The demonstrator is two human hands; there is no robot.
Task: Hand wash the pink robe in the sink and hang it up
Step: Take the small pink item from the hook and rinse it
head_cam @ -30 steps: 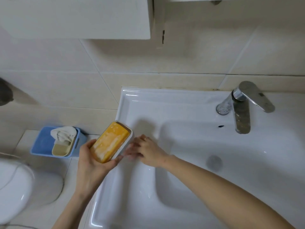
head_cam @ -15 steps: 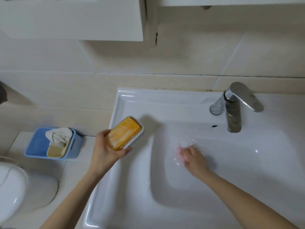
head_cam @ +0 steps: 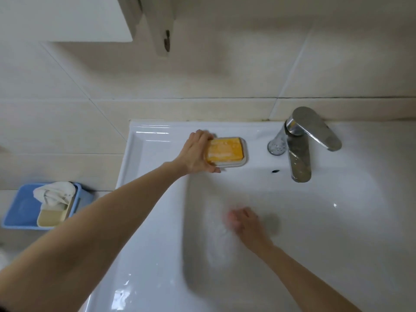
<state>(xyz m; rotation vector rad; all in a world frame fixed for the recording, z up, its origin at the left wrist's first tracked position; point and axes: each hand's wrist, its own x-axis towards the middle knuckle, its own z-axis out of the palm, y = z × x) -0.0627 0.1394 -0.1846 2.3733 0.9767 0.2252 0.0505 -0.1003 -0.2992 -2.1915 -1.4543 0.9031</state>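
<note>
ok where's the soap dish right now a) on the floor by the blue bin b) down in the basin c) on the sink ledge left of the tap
c: the soap dish sits on the ledge of the sink, left of the tap, the left hand gripping its end

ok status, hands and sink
Left hand grips soap dish on sink ledge. Right hand inside sink, blurred. No robe in view.

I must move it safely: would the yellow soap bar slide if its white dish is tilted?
Probably slippery: the soap bar shows pale, wet-looking streaks. The dish is shallow, so tilting could let it slide out. The dish may skid on the glossy sink ledge.
</note>
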